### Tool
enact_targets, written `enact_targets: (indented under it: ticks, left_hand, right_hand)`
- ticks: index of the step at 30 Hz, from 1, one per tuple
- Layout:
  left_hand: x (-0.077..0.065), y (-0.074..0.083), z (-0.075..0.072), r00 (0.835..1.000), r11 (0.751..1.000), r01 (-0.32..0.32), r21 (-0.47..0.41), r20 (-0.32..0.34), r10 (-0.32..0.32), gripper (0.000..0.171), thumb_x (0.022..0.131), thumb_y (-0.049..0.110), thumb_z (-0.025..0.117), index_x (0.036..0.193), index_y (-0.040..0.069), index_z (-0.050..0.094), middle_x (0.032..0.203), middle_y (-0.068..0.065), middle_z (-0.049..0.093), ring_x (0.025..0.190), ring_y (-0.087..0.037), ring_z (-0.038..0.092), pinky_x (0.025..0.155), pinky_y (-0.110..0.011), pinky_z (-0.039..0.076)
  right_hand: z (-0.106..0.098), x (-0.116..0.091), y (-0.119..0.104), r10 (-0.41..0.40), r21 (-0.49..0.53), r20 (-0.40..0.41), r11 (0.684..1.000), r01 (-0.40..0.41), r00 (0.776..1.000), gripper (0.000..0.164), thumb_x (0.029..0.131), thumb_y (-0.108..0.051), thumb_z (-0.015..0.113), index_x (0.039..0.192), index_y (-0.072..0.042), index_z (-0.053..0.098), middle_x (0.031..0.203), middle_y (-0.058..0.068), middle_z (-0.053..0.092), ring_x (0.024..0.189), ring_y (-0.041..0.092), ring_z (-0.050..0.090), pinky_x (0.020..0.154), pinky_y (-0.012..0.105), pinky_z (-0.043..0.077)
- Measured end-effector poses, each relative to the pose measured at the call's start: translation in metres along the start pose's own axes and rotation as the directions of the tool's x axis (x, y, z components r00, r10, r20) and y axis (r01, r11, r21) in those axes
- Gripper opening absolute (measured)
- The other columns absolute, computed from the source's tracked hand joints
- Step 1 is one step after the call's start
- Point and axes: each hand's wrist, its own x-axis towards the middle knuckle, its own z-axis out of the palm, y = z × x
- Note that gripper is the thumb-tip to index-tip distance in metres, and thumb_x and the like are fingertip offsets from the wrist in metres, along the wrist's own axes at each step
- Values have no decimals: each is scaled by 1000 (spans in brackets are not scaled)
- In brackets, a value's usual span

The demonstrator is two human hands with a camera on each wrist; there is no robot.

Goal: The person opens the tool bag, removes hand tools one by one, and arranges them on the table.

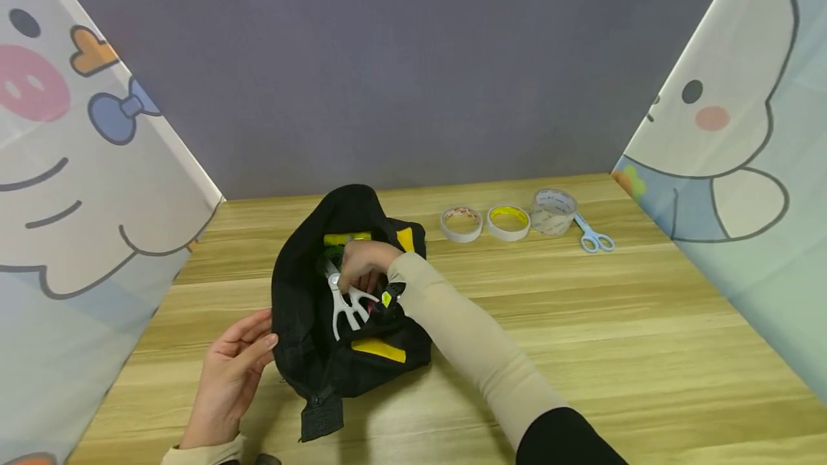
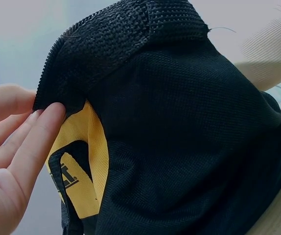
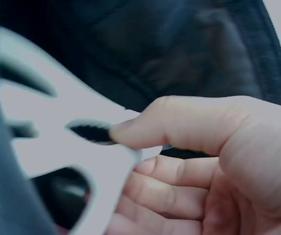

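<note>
Head view: two hands [image 1: 235,368] [image 1: 362,266], one bag [image 1: 293,300], one white scissors [image 1: 340,300], three tabletop tapes [image 1: 460,237] [image 1: 510,235] [image 1: 549,223]

From where I stand there's one black bag [image 1: 293,307], one pair of white scissors [image 1: 339,300] inside; the rest in there is too hidden to count. Towards its two o'clock sit three rolls, two white tape rolls [image 1: 461,237] [image 1: 509,235] and one clear tape roll [image 1: 549,222], then, between two and three, one pair of blue scissors [image 1: 583,228]. Two cartoon panels [image 1: 77,163] [image 1: 743,128], at ten and two.
</note>
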Motion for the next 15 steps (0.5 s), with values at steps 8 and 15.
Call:
enact_targets:
  ticks: [8, 15]
  left_hand:
    - [-1, -2, 1, 1000, 999, -2, 32, -20, 3, 44, 92, -28, 42, 125, -9, 64, 113, -15, 71, 97, -19, 71, 75, -26, 59]
    - [0, -2, 0, 1000, 1000, -8, 27, -2, 8, 43, 92, -28, 43, 125, -9, 63, 114, -15, 71, 97, -18, 71, 75, -26, 59]
  right_hand:
    - [-16, -20, -4, -73, -27, 52, 997, 75, 996, 43, 88, -4, 76, 55, -10, 49, 62, 11, 65, 56, 22, 67, 58, 34, 60]
    - [-25, -33, -7, -96, -31, 10, 995, 96, 995, 24, 91, -4, 72, 68, -5, 63, 67, 10, 68, 64, 24, 70, 60, 33, 60]
